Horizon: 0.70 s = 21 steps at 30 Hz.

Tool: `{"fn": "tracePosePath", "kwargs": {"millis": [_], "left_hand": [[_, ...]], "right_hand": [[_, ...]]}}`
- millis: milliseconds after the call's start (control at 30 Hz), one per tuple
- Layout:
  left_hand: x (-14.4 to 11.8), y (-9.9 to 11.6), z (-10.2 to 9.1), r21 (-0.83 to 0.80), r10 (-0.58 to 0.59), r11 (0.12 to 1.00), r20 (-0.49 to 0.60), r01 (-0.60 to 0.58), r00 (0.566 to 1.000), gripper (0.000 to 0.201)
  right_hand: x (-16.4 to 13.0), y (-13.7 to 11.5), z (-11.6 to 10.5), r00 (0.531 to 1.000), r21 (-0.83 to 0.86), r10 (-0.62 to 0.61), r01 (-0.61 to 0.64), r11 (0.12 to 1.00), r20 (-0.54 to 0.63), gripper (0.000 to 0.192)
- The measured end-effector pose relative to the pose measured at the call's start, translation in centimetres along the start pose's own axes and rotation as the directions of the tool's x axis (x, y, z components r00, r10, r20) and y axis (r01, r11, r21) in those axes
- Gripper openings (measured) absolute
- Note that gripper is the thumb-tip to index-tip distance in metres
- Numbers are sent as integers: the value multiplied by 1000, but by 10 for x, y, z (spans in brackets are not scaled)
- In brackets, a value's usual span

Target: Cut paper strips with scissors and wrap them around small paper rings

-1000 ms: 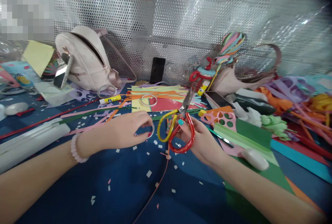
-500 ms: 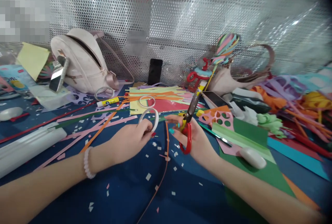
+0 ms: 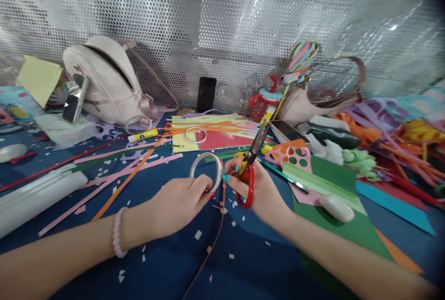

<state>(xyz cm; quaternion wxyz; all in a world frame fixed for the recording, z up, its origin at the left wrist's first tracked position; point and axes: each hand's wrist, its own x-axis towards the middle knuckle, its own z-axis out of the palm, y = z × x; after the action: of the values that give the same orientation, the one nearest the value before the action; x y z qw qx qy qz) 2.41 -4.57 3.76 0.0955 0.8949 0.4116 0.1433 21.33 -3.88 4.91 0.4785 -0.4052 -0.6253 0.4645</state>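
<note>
Tape roll [image 3: 206, 170], thin white ring

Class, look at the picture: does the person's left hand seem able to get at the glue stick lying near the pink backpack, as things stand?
Probably yes, but not at once. The left hand grips a tape roll. The glue stick lies uncovered beyond it, with only flat paper strips between.

Blue table [image 3: 167, 263] (paper-strewn) bears backpack [image 3: 104, 79], glue stick [image 3: 143, 136].

Three tape rings [image 3: 206, 171], two scissors [image 3: 247, 170], one glue stick [image 3: 143, 136].
</note>
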Motion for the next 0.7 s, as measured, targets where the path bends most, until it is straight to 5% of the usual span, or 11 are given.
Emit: {"fn": "tracePosePath", "kwargs": {"millis": [400,700], "left_hand": [[2,-1,-4,-331,-66,942,-32,52,997,29],[7,-5,-3,-742,-255,641,36,197,966,17]], "right_hand": [[-3,-5,1,997,11,-1,0,1000,81,21],[6,-7,-7,995,-129,-80,73,989,-55,27]]}}
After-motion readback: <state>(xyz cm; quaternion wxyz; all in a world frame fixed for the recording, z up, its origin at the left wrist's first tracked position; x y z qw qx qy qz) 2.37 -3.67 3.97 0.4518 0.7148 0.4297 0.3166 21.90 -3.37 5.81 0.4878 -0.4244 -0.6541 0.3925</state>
